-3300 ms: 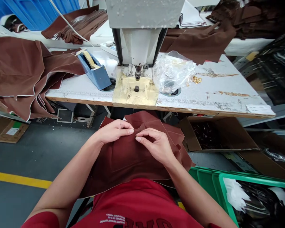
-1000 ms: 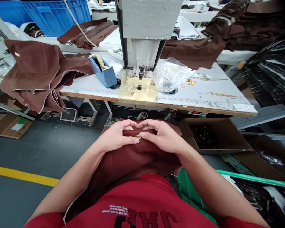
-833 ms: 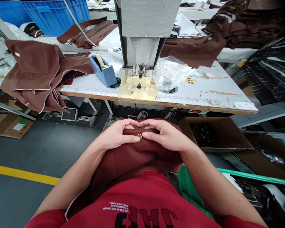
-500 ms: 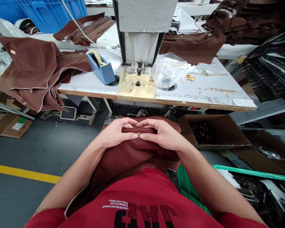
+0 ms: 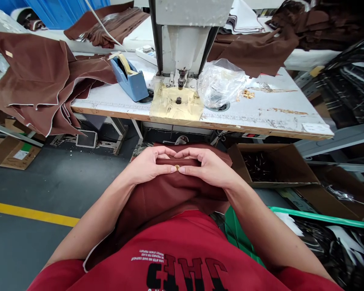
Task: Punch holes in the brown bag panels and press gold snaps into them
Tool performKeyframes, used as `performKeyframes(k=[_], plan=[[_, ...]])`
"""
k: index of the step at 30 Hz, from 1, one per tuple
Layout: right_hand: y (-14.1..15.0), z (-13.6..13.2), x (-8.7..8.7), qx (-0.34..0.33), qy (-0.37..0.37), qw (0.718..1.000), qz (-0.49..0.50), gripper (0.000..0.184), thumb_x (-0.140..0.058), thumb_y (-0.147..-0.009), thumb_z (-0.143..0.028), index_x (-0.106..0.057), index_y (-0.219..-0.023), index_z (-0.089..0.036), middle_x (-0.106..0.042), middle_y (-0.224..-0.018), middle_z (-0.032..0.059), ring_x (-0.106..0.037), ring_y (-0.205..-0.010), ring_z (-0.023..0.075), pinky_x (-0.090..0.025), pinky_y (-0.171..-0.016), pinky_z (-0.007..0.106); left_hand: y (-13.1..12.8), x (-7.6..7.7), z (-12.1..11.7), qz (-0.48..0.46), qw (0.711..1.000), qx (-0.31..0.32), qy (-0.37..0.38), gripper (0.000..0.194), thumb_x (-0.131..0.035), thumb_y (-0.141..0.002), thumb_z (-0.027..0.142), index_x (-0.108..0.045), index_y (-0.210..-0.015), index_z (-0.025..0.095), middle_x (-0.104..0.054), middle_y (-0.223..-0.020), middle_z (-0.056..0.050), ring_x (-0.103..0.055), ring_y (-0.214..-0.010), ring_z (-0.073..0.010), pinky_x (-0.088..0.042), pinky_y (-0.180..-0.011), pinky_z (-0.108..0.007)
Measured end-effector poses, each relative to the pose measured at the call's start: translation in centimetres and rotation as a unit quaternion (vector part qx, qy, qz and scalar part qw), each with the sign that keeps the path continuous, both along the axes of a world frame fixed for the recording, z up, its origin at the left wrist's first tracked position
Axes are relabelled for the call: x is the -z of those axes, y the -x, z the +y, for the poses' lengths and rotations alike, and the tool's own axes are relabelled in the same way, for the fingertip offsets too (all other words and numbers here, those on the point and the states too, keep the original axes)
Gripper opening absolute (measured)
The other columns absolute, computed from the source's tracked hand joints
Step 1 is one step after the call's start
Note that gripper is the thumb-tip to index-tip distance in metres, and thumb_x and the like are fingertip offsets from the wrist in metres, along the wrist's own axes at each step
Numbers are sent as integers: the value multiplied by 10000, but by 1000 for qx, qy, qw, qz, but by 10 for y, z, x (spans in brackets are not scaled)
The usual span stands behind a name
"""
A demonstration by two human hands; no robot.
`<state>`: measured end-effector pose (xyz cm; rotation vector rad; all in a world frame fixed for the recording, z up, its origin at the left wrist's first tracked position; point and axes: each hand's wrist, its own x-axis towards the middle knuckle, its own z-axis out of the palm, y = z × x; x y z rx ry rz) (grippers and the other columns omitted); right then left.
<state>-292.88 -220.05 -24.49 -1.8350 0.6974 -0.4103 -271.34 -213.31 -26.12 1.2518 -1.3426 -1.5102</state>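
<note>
A dark brown-red piece of fabric lies across my lap, its folded edge raised between both hands. My left hand is closed on that edge, thumb in front and fingers behind. From the other side my right hand pinches the same edge in a mirrored hold. Between the two thumb tips sits a small round gold button on the fabric, and both thumbs touch it. The fingertips behind the fold are partly hidden by the cloth.
Ahead stands a press machine on a worktable. A blue tape dispenser, a clear plastic bag and loose gold pieces lie on it. Brown fabric pieces hang off its left side. A cardboard box stands right.
The camera view has shifted slightly, so the table and machine appear a little higher. Both hands keep their hold on the fabric, with the thumbs still at the gold button.
</note>
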Motion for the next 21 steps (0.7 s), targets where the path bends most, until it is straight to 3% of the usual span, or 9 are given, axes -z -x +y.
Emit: performKeyframes(k=[11, 18, 21], plan=[[-2, -2, 3, 0, -27, 1000, 3, 322, -723, -803, -226, -718, -1124, -205, -740, -1082, 30, -681, -1004, 224, -543, -878, 338, -1, 1, 0, 15, 1000, 4, 9, 424, -804, -762, 307, -655, -1122, 140, -748, -941, -56, -699, -865, -175, -518, -806, -274], [-3, -4, 6, -4, -18, 1000, 13, 322, -733, -809, -259, -724, -1122, -187, -737, -1088, 35, -674, -1023, 226, -517, -933, 342, 0, 4, -1, -20, 999, -4, 35, 400, -784, -768, 316, -668, -1110, 144, -748, -942, -60, -699, -889, -195, -518, -812, -286], [1, -10, 6, -35, 13, 999, 18, 377, -726, -827, -273, -702, -1199, -218, -713, -1180, 35, -651, -1096, 229, -488, -997, 359, -6, 4, -3, -58, 997, 13, 38, 432, -758, -783, 325, -649, -1160, 144, -742, -936, -59, -693, -876, -198, -516, -787, -289]])
